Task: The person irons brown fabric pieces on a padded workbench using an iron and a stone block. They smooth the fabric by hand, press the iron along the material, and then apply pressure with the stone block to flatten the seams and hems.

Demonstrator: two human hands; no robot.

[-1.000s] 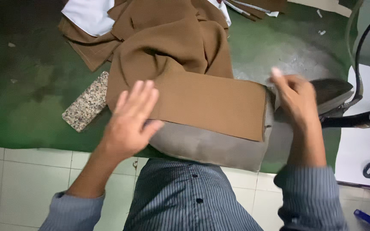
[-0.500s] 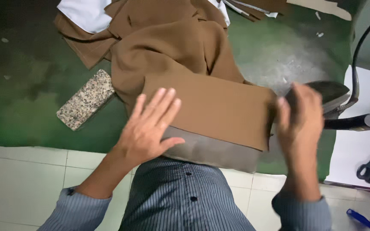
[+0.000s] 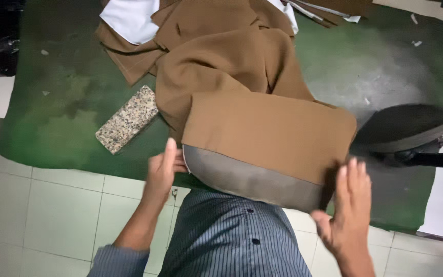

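You had the brown woven cloth (image 3: 262, 131) draped flat over the grey padded pressing form (image 3: 247, 180), both hands (image 3: 164, 169) (image 3: 348, 210) open at its ends, dark iron (image 3: 403, 128) unused.

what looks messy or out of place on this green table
Mostly the brown fabric: it lies bunched and rumpled behind the grey pad, only its front part laid flat. Small white scraps dot the green table.
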